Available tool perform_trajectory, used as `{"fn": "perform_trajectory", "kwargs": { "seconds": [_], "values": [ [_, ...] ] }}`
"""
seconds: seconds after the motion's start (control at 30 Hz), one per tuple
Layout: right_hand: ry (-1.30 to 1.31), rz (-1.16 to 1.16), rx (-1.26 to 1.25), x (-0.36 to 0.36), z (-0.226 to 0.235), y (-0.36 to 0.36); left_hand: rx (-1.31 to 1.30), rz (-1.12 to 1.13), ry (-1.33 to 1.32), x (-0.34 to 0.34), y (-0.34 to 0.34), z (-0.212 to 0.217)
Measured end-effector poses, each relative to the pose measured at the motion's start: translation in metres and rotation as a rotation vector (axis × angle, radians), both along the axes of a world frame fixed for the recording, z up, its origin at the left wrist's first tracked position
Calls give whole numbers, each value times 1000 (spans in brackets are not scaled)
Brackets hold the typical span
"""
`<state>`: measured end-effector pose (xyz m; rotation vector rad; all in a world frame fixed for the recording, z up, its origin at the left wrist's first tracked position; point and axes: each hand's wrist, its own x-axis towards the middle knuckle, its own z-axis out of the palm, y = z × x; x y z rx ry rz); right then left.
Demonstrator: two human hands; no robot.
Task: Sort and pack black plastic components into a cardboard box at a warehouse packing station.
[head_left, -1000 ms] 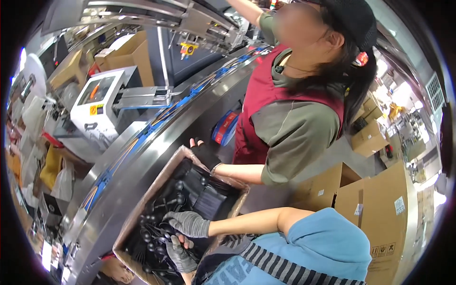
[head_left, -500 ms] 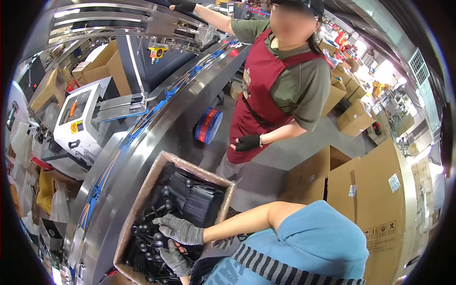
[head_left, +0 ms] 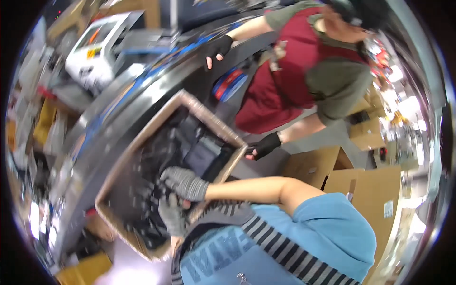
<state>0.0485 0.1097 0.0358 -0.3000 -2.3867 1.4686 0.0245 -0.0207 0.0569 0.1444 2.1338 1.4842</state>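
Reaching into a cardboard box (head_left: pixel 124 156) beside the conveyor (head_left: pixel 142 78), both gloved hands' grip cannot be told.

Surroundings: we see a crowded workshop or packing floor, blurred by motion.
Conveyor: a long metal conveyor line (head_left: pixel 102 111) with a blue strip runs diagonally from lower left to upper centre.
Machine: a white boxy machine (head_left: pixel 97 50) with orange marks stands beyond the line at upper left.
Stock: we make out brown cardboard cartons (head_left: pixel 365 190) stacked on the right, with more cartons (head_left: pixel 368 133) behind them.
Floor: a grey floor (head_left: pixel 332 137) shows between the cartons.
Light: bright glare on the far right rim (head_left: pixel 403 71), where we cannot tell details.
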Motion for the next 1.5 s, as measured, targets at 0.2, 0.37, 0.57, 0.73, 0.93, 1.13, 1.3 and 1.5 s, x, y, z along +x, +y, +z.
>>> {"fn": "perform_trajectory", "kwargs": {
  "seconds": [0.2,0.37,0.57,0.73,0.93,1.13,1.3,1.5],
  "values": [
    [-324,8,-349,1,26,-1,292,267,-262,14,-12,-29],
    [-112,22,-393,3,-19,-19,228,105,52,21,-19,-37],
    [-201,54,-352,5,-19,-18,146,87,11,25,-27,-61],
    [-260,20,-236,5,-17,-14,96,29,39,24,-24,-57],
    [-158,-88,-310,5,-25,-11,190,148,-42,9,-7,-33],
    [90,158,-146,-5,-5,-3,-32,-232,-183,-8,-28,-38],
    [-7,121,-129,-3,-2,-4,-91,-336,-69,-10,-23,-16],
    [44,382,-145,2,5,-6,-227,-1110,925,-12,-59,-74]
  ]
}}
